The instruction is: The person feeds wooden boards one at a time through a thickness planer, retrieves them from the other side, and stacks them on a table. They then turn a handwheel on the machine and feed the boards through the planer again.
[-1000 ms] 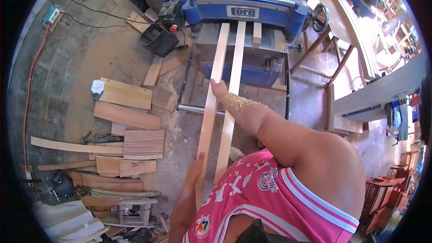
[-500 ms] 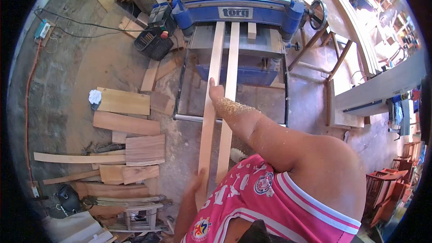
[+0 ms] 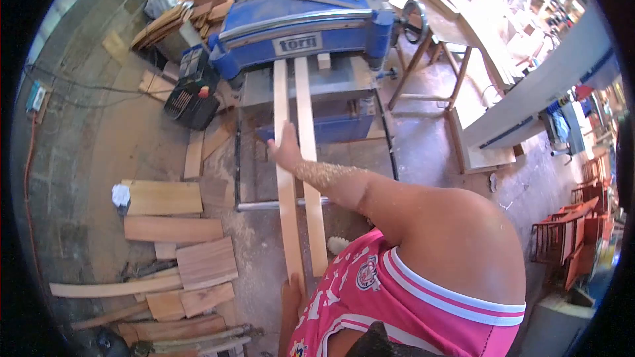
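Two long pale wood strips lie side by side, their far ends in the blue thickness planer [image 3: 297, 26]. On the left wood strip [image 3: 288, 218] my right hand [image 3: 286, 151] rests partway along, fingers spread and thumb out to the side. Sawdust coats that forearm. My left hand [image 3: 292, 293] grips the near end of the same strip, close to my body. The right wood strip [image 3: 311, 218] runs beneath my right forearm, with neither hand holding it. A short wood block [image 3: 324, 61] sits at the planer's opening.
Loose boards [image 3: 173, 229] cover the floor at left. A black machine box [image 3: 192, 102] with a red button stands beside the planer. At right are a handwheel [image 3: 414, 21], a wooden trestle [image 3: 433, 69] and a long grey machine table [image 3: 536, 102].
My view has turned, so the planer appears further left and lower. My right hand has gone from gripping the left strip to spread fingers over it. My left hand still holds its near end.
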Demonstrator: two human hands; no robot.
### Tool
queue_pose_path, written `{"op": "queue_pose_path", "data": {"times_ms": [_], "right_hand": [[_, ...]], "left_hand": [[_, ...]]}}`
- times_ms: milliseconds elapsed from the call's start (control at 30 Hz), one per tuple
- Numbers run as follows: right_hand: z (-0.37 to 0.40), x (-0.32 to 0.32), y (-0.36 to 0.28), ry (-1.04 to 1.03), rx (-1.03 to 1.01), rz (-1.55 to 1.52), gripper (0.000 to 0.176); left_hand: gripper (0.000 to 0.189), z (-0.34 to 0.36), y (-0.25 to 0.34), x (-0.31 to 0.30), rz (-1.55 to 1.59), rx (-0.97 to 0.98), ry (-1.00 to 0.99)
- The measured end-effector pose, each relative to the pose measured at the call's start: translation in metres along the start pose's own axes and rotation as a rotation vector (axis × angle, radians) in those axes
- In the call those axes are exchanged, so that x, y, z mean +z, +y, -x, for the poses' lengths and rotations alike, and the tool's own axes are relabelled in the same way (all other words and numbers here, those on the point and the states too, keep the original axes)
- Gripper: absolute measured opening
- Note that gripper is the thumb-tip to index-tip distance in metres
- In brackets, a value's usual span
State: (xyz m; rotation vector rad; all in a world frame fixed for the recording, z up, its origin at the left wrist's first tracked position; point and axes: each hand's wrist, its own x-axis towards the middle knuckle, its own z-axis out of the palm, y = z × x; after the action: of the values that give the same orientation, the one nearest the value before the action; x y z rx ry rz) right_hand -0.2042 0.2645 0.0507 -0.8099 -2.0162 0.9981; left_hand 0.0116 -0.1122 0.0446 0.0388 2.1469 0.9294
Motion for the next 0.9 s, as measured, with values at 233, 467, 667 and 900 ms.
{"op": "queue_pose_path", "data": {"times_ms": [233, 467, 667, 900], "right_hand": [[0.055, -0.116, 0.006, -0.566, -0.337, 0.326, 0.075], [0.060, -0.114, 0.036, -0.554, -0.488, 0.377, 0.069], [0.044, -0.113, 0.036, -0.573, -0.476, 0.406, 0.068], [0.023, -0.105, 0.042, -0.629, -0.469, 0.432, 0.071]], "left_hand": [[0.075, -0.033, -0.017, 0.007, -0.018, -0.031, 0.052], [0.081, -0.021, 0.051, 0.002, -0.232, -0.114, 0.098], [0.085, -0.027, 0.073, 0.001, -0.332, -0.116, -0.004], [0.079, -0.024, 0.108, 0.000, -0.232, -0.075, -0.022]]}}
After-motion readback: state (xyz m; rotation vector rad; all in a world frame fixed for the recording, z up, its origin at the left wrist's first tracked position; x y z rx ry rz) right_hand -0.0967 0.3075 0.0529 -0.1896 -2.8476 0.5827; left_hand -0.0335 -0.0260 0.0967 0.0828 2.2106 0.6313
